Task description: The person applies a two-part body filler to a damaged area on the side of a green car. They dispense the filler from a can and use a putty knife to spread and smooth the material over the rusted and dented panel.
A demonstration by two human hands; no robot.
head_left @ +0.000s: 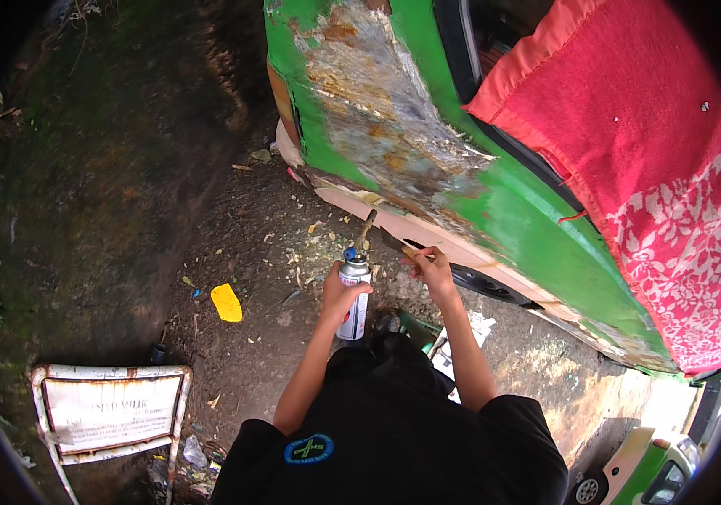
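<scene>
My left hand (339, 295) is wrapped around a gas torch, a silver canister (355, 269) with a blue knob and a nozzle (367, 225) tilted up toward the car. Between the fingers of my right hand (434, 273) is the handle of a scraper (392, 241), its dark flat blade turned up and to the left. Both tools are close together, just short of the pale lower edge of a green car (529, 240). On the car's side, a large patch (369, 101) shows peeled paint, rust and bare grey. No flame can be made out.
A red patterned cloth (621, 126) hangs over the car's windows at right. Paint flakes litter the dirt ground, where a yellow piece (226, 303) lies. A rusty white-framed sign (112, 408) stands at lower left. Another vehicle (646, 467) is at lower right.
</scene>
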